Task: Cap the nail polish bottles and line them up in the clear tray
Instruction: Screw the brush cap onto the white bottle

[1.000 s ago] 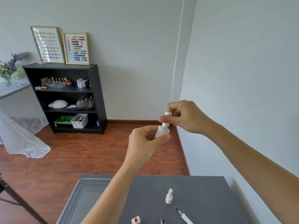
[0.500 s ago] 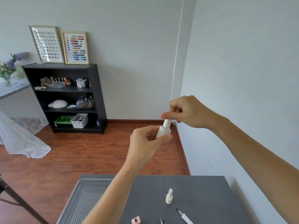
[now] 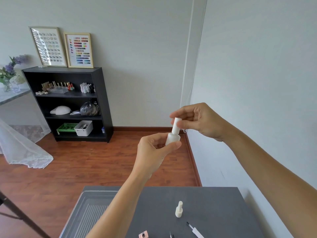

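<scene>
Capping step: left hand (image 3: 152, 152) grips the bottle (image 3: 172, 139), right hand (image 3: 197, 121) pinches its cap (image 3: 176, 125). Next, probably twist tight, then stand it in the tray (image 3: 89, 208).

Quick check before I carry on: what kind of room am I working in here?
Probably a small nail salon or home nail studio: framed nail colour charts atop a black shelf holding rows of polish bottles and what looks like a white nail lamp.
</scene>
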`<state>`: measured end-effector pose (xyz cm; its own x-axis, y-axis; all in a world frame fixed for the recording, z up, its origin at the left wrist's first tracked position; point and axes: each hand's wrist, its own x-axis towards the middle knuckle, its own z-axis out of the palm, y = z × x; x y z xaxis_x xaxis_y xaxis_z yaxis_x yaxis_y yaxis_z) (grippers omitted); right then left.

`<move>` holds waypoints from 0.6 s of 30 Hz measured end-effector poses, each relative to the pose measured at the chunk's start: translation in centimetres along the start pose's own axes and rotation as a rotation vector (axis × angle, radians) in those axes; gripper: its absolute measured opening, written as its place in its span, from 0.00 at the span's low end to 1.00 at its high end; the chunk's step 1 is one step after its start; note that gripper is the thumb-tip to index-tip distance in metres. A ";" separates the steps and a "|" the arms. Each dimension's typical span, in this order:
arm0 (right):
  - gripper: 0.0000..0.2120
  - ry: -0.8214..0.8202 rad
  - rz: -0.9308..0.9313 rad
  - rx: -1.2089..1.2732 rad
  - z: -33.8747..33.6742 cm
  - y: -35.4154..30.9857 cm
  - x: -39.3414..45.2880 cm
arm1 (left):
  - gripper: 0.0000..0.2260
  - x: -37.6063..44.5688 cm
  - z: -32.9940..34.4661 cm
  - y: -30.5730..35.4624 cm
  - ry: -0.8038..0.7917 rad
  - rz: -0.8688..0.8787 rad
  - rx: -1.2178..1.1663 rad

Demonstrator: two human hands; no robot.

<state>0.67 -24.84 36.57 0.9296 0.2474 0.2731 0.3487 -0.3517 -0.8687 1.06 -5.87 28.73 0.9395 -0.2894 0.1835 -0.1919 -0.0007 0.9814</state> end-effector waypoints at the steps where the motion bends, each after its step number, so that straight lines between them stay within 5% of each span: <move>1: 0.11 0.039 -0.006 0.000 0.3 0.0 0.1 | 0.11 0.0 0.1 0.0 0.001 0.001 -0.004; 6: 0.18 0.197 -0.002 -0.069 2.0 0.7 0.1 | 0.11 0.1 0.1 0.1 0.007 0.009 -0.019; 13: 0.15 0.019 -0.011 0.113 1.0 0.9 -0.8 | 0.10 0.1 0.0 -0.2 0.018 0.005 -0.019; 18: 0.13 0.156 -0.013 0.088 1.6 0.5 -0.3 | 0.11 0.1 0.3 -0.1 0.006 0.004 -0.032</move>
<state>0.36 -23.63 35.34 0.9346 0.1057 0.3397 0.3557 -0.2673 -0.8956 1.06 -6.15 28.67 0.9404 -0.2838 0.1876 -0.1865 0.0310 0.9820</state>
